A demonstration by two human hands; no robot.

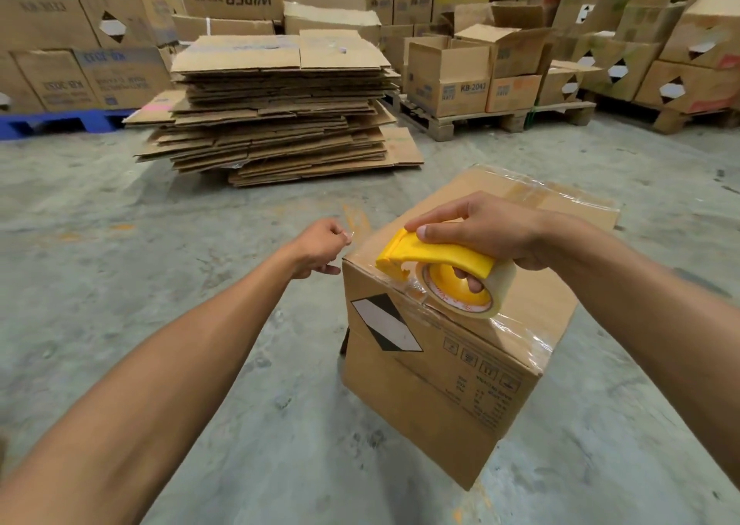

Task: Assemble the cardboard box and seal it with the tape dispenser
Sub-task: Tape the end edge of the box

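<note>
- Cardboard box (436, 372) on concrete floor (168, 324), tilted, closed top with clear tape already across it and down the near side.
- Right hand (492, 232) curled round yellow tape dispenser (436, 260), thumb on top of the handle, fingers through the roll core; dispenser resting on box top near its left edge, cutter end pointing left.
- Left hand (320, 248) just left of box's top corner, fingers pinched together on what looks like a clear tape end; tape itself barely visible, contact with box corner unclear.
- Box bottom and far side hidden; small print on near face unreadable.
- Behind: stack of flattened cartons (276, 112), wooden pallet (500, 118) with open boxes, blue pallet (60, 122) at left.
</note>
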